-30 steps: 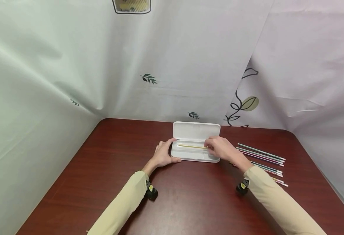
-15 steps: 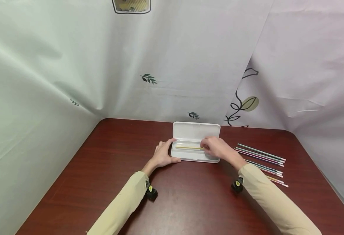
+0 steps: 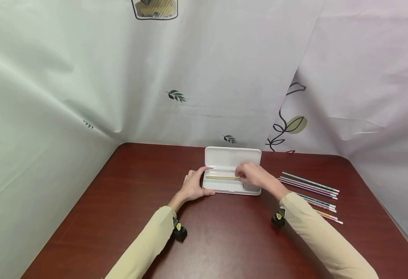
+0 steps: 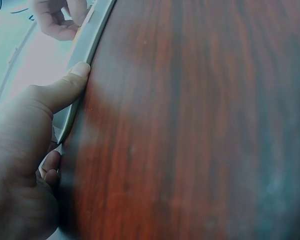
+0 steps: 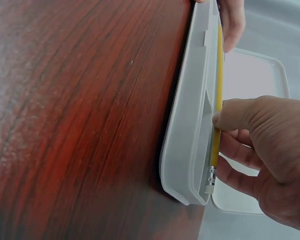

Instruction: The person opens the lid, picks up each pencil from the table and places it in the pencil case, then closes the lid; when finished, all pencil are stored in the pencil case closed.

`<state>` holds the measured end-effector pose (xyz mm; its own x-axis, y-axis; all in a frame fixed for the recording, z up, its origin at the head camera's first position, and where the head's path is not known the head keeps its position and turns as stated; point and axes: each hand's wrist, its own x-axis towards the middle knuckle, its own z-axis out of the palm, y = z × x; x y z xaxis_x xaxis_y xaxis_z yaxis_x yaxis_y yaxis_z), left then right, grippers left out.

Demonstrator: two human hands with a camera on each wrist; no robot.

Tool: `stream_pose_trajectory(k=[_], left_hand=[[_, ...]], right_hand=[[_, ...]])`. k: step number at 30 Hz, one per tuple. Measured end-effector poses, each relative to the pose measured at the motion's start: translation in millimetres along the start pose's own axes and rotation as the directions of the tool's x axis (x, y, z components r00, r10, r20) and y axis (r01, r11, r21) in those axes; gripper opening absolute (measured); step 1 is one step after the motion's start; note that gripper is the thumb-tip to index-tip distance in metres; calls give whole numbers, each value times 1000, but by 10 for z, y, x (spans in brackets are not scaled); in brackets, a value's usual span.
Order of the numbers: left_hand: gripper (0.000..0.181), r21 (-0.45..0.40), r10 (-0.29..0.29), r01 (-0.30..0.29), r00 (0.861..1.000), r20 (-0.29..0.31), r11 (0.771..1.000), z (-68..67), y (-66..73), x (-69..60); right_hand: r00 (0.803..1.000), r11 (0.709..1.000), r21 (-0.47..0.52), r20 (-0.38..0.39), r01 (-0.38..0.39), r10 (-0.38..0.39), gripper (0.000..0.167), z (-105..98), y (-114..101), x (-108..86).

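A white pencil case (image 3: 226, 190) lies on the table with its lid (image 3: 232, 157) raised at the back. My left hand (image 3: 191, 188) holds the case's left end, its thumb along the front edge in the left wrist view. With thumb and fingers, my right hand (image 3: 254, 175) pinches a yellow pencil (image 5: 219, 75) over the case. The pencil lies lengthwise along the case, its white eraser (image 5: 209, 189) towards the case's right end in the right wrist view. In the head view the right hand hides the eraser end.
Several pencils (image 3: 308, 186) in various colours lie side by side to the right of the case, erasers to the right. The right forearm partly covers the nearer ones. A patterned white cloth (image 3: 207, 77) rises behind the dark red wooden table (image 3: 217, 232).
My right hand has moved a little left, carrying the yellow pencil left and slightly nearer the case's left end. The left hand stays at the case.
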<state>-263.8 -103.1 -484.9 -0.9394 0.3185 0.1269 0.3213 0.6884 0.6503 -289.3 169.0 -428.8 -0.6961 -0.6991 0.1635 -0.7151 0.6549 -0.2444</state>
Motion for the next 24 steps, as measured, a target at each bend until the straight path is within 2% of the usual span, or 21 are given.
stream_pose_trajectory(k=[15,21,24], left_hand=[[93,-2,1,-1,1000,8,1000,9,9,-24],[92,-3,4,-4,1000,5,1000,9,7,-21],[92,2,8,-8,1000,2,1000,0,-1,-14]], right_hand=[[998,998,21,18,61,-61,18,60,49,30],[1000,1000,19,20,16,-16,15,42,36,19],[1000,999,32,-14,-9,9,12,-19,25,-7]])
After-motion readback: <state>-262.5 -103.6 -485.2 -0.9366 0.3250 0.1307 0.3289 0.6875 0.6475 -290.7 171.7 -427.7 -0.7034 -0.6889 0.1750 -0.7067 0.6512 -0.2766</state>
